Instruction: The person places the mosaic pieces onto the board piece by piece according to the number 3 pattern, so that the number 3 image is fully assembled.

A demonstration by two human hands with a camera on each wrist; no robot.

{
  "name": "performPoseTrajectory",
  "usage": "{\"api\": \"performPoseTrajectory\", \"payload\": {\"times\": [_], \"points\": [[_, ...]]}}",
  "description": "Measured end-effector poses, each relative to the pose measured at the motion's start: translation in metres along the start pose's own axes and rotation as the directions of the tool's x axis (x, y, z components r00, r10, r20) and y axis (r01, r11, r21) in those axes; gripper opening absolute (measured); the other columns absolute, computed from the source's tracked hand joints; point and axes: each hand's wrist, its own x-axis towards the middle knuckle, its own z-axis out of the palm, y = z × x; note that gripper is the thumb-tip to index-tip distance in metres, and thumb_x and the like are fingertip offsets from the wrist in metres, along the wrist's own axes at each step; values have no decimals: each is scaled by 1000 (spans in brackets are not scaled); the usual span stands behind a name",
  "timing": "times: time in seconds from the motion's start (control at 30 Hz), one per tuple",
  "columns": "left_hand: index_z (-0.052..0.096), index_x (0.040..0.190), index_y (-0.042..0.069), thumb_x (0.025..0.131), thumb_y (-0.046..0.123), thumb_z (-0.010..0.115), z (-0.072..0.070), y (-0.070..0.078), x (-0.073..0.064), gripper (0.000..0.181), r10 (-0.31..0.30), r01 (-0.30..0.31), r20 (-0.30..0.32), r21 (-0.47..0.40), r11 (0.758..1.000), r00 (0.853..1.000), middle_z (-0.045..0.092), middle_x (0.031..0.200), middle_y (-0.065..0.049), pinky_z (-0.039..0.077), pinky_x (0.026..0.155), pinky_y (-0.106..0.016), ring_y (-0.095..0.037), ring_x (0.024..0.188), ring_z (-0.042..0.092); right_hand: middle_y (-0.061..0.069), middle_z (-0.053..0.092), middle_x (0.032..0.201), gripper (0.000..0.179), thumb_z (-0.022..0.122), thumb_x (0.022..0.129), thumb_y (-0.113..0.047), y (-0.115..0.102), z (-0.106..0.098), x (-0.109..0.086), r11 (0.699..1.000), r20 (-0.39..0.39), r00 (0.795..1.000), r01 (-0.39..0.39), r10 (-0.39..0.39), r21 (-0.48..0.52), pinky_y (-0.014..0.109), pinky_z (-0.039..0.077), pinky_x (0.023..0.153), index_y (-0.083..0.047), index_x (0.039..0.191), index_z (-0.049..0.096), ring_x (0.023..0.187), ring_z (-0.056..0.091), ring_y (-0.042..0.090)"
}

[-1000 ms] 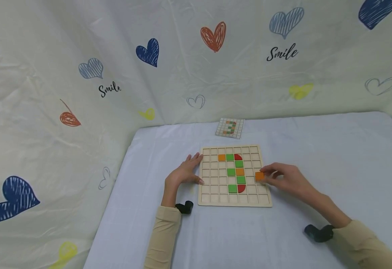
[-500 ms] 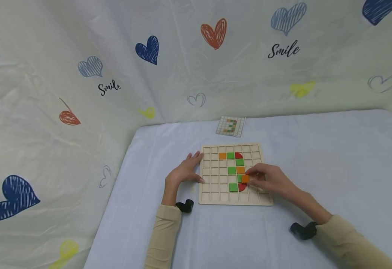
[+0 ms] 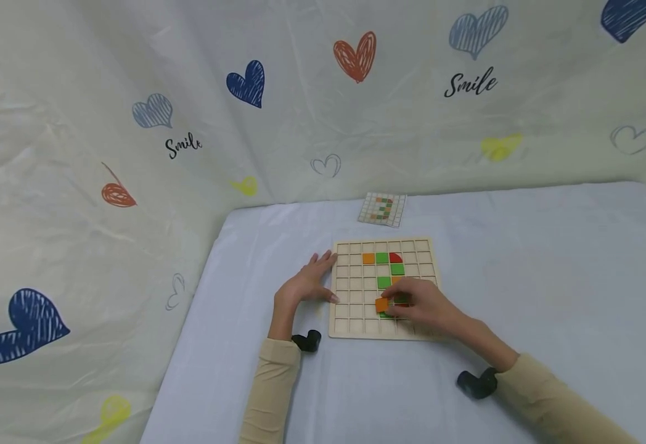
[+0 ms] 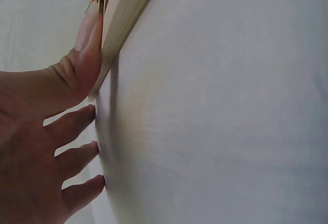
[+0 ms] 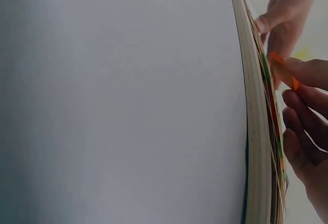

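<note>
A wooden grid board (image 3: pixel 351 327) lies on the white cloth, with green, orange and red tiles set in several of its squares. My right hand (image 3: pixel 425 305) pinches an orange square tile (image 3: pixel 381 305) between thumb and fingers, over the lower middle of the board. Under it a green tile (image 3: pixel 385 315) is partly covered, and the hand hides some tiles to the right. In the right wrist view the orange tile (image 5: pixel 283 71) tilts close over the board. My left hand (image 3: pixel 304 283) rests along the board's left edge with fingers spread, its thumb (image 4: pixel 89 29) on the rim.
A small pattern card (image 3: pixel 383 209) with a matching coloured grid lies behind the board. The white cloth (image 3: pixel 550 259) covers the table up to a curtain (image 3: pixel 290 123) printed with hearts. Dark wrist devices (image 3: pixel 477 383) sit at both sleeves.
My right hand has carried the orange tile leftward, from the board's right edge to the lower middle. The left hand holds its place at the left edge.
</note>
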Motion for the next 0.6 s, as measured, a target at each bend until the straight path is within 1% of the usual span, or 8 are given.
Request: {"api": "performPoseTrajectory", "payload": {"times": [0.17, 0.33, 0.6], "points": [[23, 166, 18, 82, 20, 88, 1, 1, 1, 106, -16, 16, -5, 8, 1000, 1000, 13, 174, 0, 14, 130, -52, -26, 162, 3, -3, 72, 99, 25, 86, 83, -13, -3, 5, 6, 1000, 32, 999, -3, 3, -9, 23, 52, 76, -11, 105, 76, 86, 59, 15], [23, 166, 18, 82, 21, 88, 1, 3, 2, 106, -20, 20, -1, 11, 1000, 1000, 13, 174, 0, 13, 130, -51, -26, 162, 2, -5, 71, 96, 23, 86, 83, -14, -5, 8, 11, 999, 67, 997, -21, 23, -27, 23, 51, 74, -11, 104, 77, 85, 57, 14], [24, 165, 17, 81, 20, 88, 0, 5, 3, 106, -5, 5, -4, 10, 1000, 1000, 13, 174, 0, 13, 130, -52, -27, 162, 3, -7, 68, 89, 21, 86, 82, -14, -10, 10, 17, 994, 107, 994, -16, 27, -106, 24, 52, 73, -11, 101, 77, 82, 57, 10]]}}
